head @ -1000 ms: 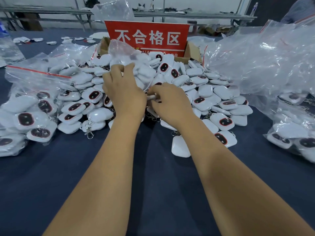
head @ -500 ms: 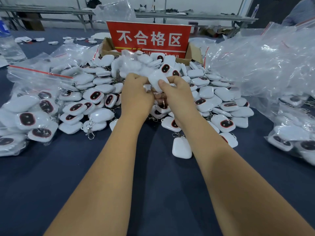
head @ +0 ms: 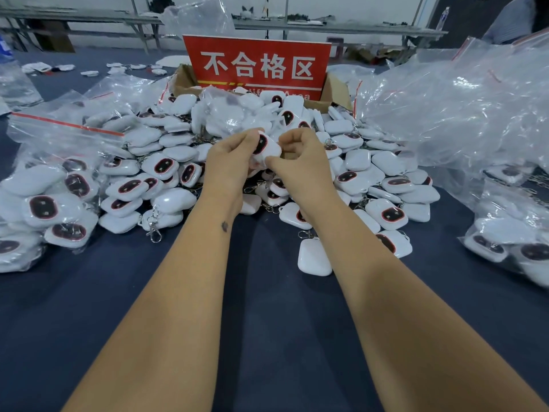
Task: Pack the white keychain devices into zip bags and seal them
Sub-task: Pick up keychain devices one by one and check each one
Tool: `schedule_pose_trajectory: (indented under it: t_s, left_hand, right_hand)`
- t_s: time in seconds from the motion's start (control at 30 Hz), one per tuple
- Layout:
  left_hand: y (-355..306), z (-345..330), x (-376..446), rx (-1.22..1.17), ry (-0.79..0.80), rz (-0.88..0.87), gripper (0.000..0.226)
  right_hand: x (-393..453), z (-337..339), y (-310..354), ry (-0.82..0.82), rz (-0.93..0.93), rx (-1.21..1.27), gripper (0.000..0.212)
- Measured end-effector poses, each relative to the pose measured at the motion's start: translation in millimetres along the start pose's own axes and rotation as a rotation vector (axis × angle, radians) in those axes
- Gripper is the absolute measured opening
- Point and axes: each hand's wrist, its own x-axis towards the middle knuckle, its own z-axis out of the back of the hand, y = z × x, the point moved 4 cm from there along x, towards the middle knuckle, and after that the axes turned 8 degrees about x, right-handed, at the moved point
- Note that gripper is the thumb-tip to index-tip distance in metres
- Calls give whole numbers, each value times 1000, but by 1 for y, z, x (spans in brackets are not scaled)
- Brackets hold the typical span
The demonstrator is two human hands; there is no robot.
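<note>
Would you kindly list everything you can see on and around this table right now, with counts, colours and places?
Keychain devices: too many to count, white with dark faces, piled loose mid-table.
Held device: one, white, between both hands above the pile.
Lone device: one, white, face down nearest the viewer.
Filled bags: several, clear, left and right edges.
Empty bags: a heap, clear with red strips, right rear.
Sign: one, red with white characters, behind the pile.
Cardboard box: one, brown, behind the sign.
Table: one, dark blue cover.
Left hand: grip on the held device.
Right hand: pinches the same device.
</note>
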Motion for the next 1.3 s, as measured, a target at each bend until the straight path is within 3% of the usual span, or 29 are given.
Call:
schedule_pose_trajectory:
  t_s: [0.3,0.4,0.6,0.83,0.93,1.3]
  left_hand:
    - [2,0,2,-112,20,29,19]
    - [1,-2,0,-66,33,30,9]
    - [-2,-5,-2,9,37,-9,18]
    - [1,-14,-13,148,86,-47,32]
    - [3,-13,-11,125,51,11,24]
    - [4,-13,-11,141,52,51,24]
  right_hand:
    - [5,2,-4,-3,-44,118,8]
    - [6,3,-7,-5,-101,201,14]
    - [4,2,-6,57,-101,197,28]
    - [1,2,-6,36,-87,164,28]
    - [2,2,-7,20,-94,164,28]
    - [5,3,-11,20,-120,177,27]
